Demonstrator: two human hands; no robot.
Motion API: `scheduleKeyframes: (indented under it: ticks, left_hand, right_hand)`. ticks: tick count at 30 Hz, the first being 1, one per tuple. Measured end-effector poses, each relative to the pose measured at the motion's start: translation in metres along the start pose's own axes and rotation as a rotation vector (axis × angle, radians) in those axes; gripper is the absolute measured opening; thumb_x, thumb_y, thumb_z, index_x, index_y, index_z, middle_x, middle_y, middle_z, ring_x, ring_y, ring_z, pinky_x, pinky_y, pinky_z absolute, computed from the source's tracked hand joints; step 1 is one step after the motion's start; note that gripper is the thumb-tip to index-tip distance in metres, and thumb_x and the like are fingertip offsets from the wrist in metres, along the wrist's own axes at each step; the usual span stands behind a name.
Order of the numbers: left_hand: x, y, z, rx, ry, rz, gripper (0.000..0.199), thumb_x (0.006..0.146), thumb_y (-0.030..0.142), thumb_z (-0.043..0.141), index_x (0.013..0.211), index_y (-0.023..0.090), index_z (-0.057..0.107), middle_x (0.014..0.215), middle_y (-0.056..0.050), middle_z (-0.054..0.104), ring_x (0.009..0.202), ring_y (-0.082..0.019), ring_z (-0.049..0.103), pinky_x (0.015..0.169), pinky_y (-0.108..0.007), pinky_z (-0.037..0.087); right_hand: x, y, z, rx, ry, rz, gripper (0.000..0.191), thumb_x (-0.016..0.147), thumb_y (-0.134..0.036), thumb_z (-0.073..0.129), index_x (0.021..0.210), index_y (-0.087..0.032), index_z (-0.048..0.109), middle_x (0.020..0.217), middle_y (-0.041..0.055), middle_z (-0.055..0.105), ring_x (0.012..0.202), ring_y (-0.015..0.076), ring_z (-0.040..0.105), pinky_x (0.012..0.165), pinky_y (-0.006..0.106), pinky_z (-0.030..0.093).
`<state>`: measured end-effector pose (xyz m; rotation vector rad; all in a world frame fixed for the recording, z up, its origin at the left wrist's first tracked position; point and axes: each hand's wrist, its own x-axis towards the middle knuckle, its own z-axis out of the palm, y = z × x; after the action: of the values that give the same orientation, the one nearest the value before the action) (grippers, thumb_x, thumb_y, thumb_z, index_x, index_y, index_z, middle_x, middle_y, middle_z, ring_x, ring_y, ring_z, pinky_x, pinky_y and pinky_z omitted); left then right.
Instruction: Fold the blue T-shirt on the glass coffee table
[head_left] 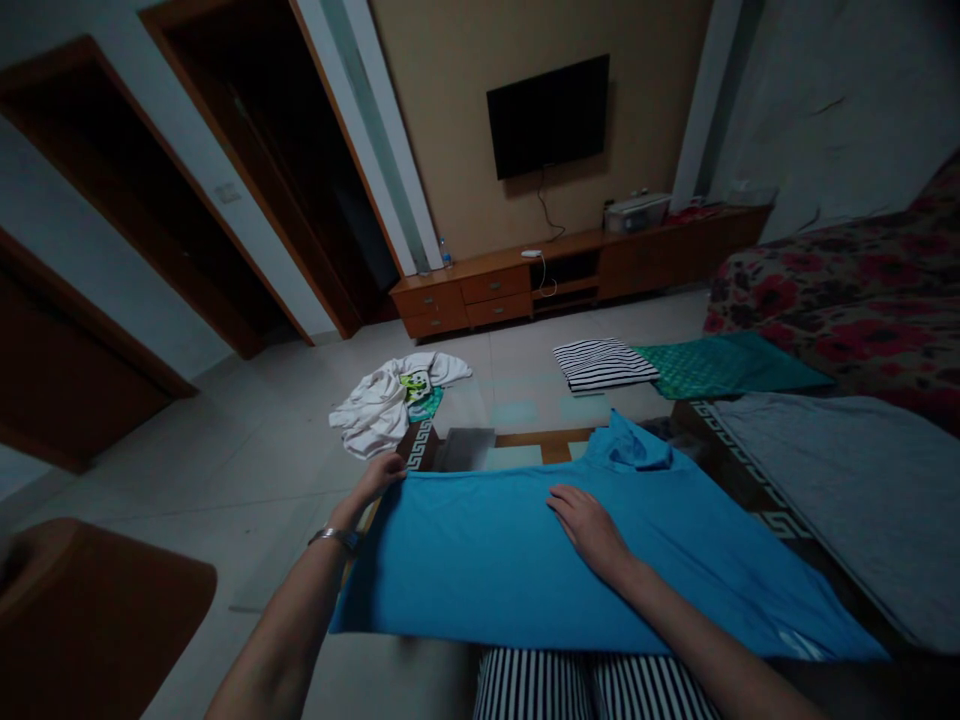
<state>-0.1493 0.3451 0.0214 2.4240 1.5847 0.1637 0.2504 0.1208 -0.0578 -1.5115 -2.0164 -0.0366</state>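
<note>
A blue T-shirt point(495, 560) lies spread out before me on a glass-topped table, its collar at the upper right and its near edge by my striped trousers. At the shirt's far left corner, my left hand point(384, 478) pinches the cloth edge; a metal watch is on that wrist. My right hand point(589, 520) rests flat on the middle of the shirt near its far edge, fingers stretched out and nothing gripped.
Crumpled white clothing point(375, 405) lies at the table's far left. A folded striped garment point(604, 362), green cloth point(739, 365) and grey garment point(862, 480) lie to the right. Beyond stand a wooden TV cabinet point(495, 290) and floral sofa point(832, 290); a brown chair point(97, 620) is left.
</note>
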Motion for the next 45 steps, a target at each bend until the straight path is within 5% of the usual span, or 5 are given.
scheduleKeyframes:
  ticks: [14,26,32,37,45]
  left_hand:
    - [-0.034,0.065,0.036,0.31,0.303,-0.053,0.037,0.093,0.03,0.036,0.116,0.015,0.061,0.124,-0.016,0.059,0.117,-0.029,0.051,0.096,-0.044,0.037]
    - [-0.056,0.063,0.071,0.299,0.127,-0.064,0.067,0.094,0.047,0.027,0.149,0.009,0.029,0.156,-0.016,0.024,0.145,-0.031,0.021,0.11,-0.059,0.024]
    - [-0.047,0.187,0.08,0.282,0.273,0.18,0.05,0.089,0.024,0.041,0.137,0.016,0.049,0.157,-0.012,0.024,0.146,-0.029,0.018,0.113,-0.057,0.018]
    - [0.004,0.311,0.102,-0.125,0.144,0.29,0.037,0.087,0.016,0.047,0.12,0.021,0.062,0.14,-0.01,0.052,0.131,-0.026,0.042,0.106,-0.044,0.033]
    - [0.114,0.389,0.131,-0.253,0.034,0.242,0.048,0.084,0.022,0.055,0.132,0.014,0.052,0.133,-0.016,0.055,0.124,-0.028,0.045,0.101,-0.041,0.034]
  right_hand:
    - [0.017,0.012,-0.011,-0.026,-0.074,0.161,0.042,0.089,-0.023,0.056,0.13,-0.015,0.058,0.138,0.0141,0.053,0.132,0.0291,0.044,0.107,0.048,0.04]
    - [0.015,0.048,-0.023,0.01,-0.105,0.211,0.043,0.091,-0.028,0.052,0.132,-0.014,0.055,0.144,0.0142,0.046,0.136,0.0255,0.039,0.111,0.044,0.033]
    - [-0.012,0.103,-0.088,-0.017,0.156,0.32,0.035,0.086,-0.008,0.045,0.112,-0.017,0.067,0.112,0.0106,0.065,0.109,0.0223,0.055,0.098,0.039,0.044]
    - [-0.018,0.159,-0.124,-0.186,0.031,0.379,0.051,0.074,0.005,0.044,0.113,-0.019,0.068,0.112,0.0104,0.063,0.105,0.0217,0.052,0.091,0.032,0.045]
    - [0.0,0.189,-0.124,-0.087,-0.223,0.166,0.026,0.081,-0.008,0.052,0.093,-0.019,0.072,0.1,0.0068,0.067,0.101,0.0185,0.054,0.089,0.029,0.041]
